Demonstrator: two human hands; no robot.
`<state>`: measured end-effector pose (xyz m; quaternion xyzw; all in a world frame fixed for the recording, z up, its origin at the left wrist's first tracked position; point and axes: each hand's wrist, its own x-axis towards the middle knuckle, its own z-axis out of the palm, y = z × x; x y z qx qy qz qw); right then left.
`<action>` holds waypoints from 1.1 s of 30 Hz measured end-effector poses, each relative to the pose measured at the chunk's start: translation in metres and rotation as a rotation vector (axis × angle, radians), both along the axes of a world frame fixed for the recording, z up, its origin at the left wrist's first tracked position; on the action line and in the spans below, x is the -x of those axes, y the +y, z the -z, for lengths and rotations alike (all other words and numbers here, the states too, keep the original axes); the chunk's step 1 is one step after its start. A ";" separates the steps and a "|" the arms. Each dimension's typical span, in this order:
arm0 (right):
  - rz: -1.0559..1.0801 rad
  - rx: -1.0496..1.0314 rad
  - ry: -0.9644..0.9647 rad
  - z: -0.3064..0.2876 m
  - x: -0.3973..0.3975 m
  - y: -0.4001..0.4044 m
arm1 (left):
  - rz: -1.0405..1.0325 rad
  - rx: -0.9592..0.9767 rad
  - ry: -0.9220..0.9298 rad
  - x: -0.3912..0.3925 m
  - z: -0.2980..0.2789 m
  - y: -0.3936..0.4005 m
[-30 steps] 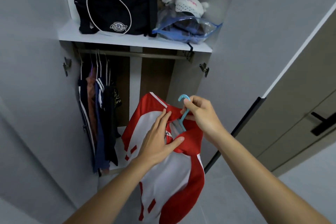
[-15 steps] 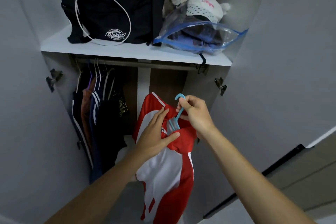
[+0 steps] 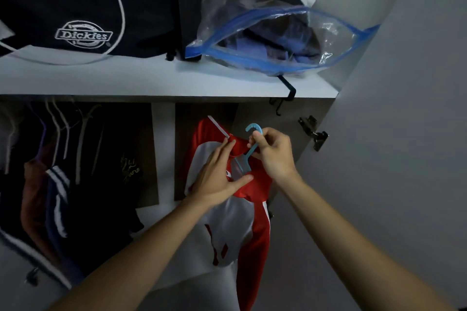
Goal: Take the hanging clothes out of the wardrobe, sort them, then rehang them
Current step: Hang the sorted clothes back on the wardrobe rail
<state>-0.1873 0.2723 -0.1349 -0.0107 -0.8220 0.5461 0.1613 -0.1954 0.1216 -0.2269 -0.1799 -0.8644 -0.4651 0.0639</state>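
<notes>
A red and white jersey (image 3: 235, 225) hangs from a blue plastic hanger (image 3: 246, 156) in front of the open wardrobe, below the shelf. My right hand (image 3: 273, 151) pinches the hanger's neck just under its hook. My left hand (image 3: 219, 174) lies flat with straight fingers against the jersey's collar and chest. Several dark garments (image 3: 58, 184) hang on white hangers at the left, under the shelf. The rail itself is hidden behind the shelf edge.
The white shelf (image 3: 141, 78) carries a black Dickies bag (image 3: 83, 5) and a clear zip bag of clothes (image 3: 280, 38) with a white cap on top. A door hinge (image 3: 314, 134) sits at the right, beside the grey wardrobe door (image 3: 394, 134).
I have moved closer to the wardrobe and my view has tilted up. Both hands have carried the jersey on its hanger up toward the shelf; their hold is unchanged.
</notes>
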 end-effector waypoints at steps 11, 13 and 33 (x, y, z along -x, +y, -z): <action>0.188 -0.028 0.202 0.052 0.103 0.019 | -0.103 0.060 0.194 0.117 0.046 0.036; 0.234 -0.035 0.233 0.056 0.119 0.024 | -0.115 0.020 0.228 0.134 0.050 0.044; 0.314 -0.196 0.215 0.033 0.233 0.060 | -0.111 -0.084 0.225 0.202 0.030 0.076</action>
